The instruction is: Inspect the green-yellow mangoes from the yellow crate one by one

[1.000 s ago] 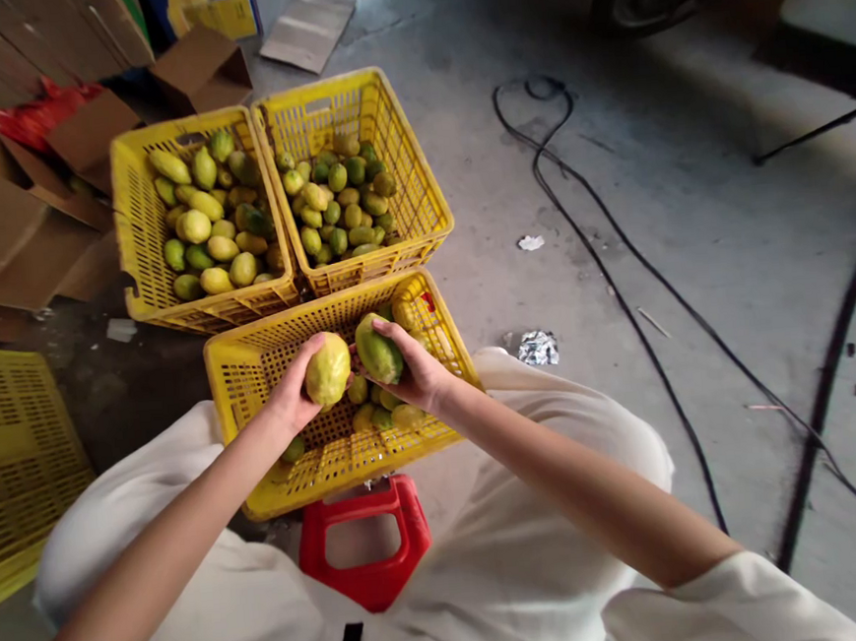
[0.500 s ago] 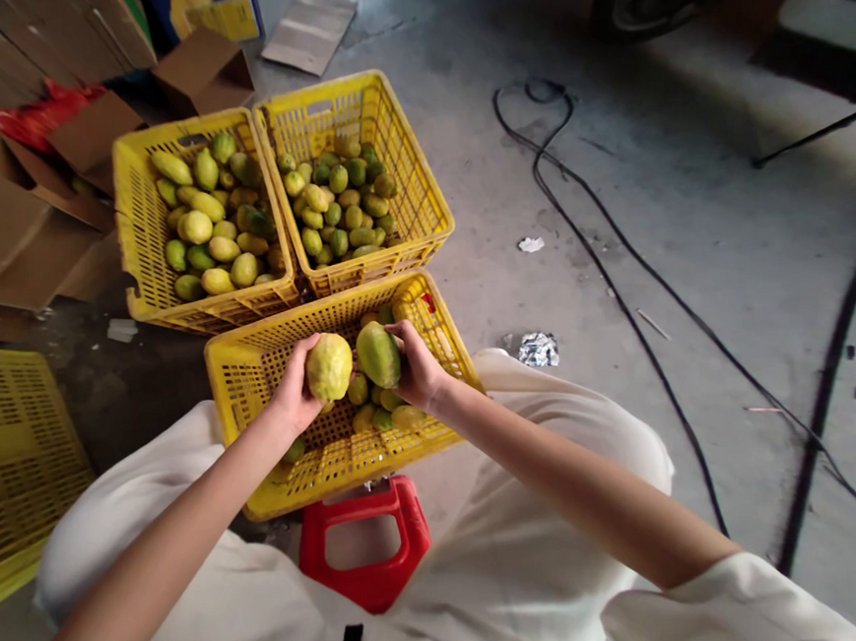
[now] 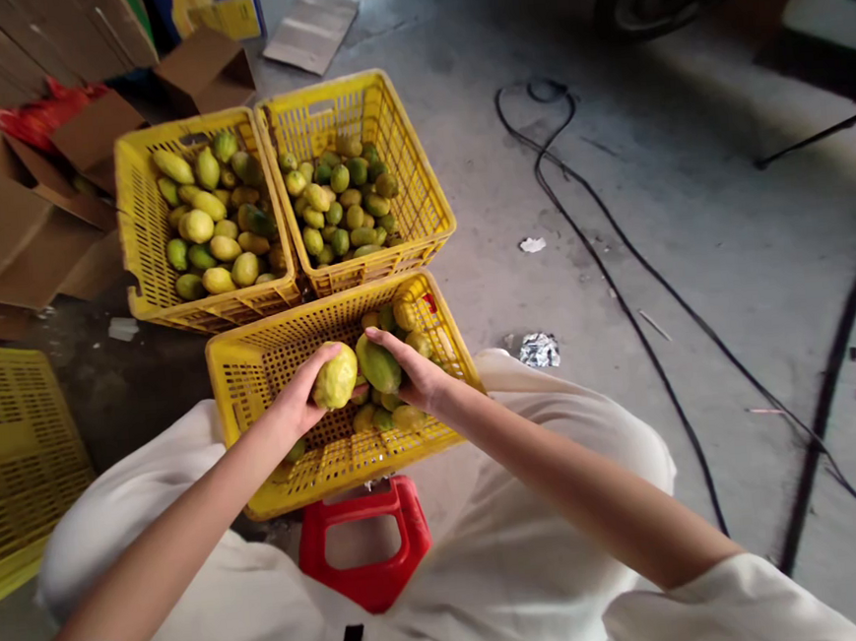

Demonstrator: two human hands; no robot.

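**One fruit per hand rn**

my left hand [image 3: 302, 396] is wrapped round a yellow fruit [image 3: 336, 376]; my right hand [image 3: 418, 373] is closed on a green fruit [image 3: 378, 365]; both sit over the near crate [image 3: 271, 499]; I'd need to loosen a grip to take another

In front of my grip [image 3: 309, 394], two crates [image 3: 211, 298] [image 3: 372, 268] of fruit [image 3: 224, 248] stand side by side; the basket [image 3: 264, 491] beneath it holds more. Cardboard boxes [image 3: 13, 235] lie ahead to its left, a cable [image 3: 623, 295] to its right.
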